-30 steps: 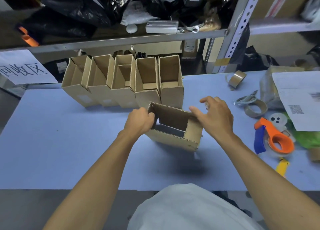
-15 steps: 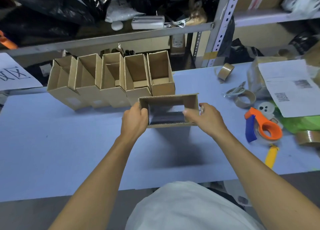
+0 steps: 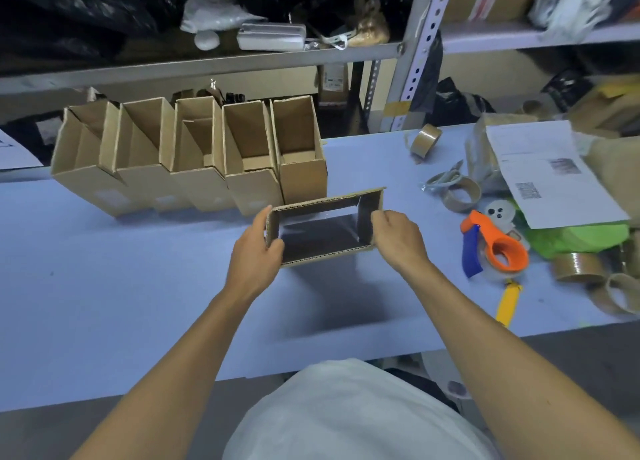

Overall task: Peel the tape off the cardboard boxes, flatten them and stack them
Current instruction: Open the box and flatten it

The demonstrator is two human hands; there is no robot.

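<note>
Now | your left hand (image 3: 254,251) and right hand (image 3: 398,238) each grip an end wall of the open box (image 3: 325,231), held above the table (image 3: 138,286) | fingers curled round cardboard | push opposite corners together to flatten it.

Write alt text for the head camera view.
Two hands, left hand and right hand, hold an open cardboard box above a blue table. Five open boxes stand in a row behind; a tape dispenser lies right.
</note>
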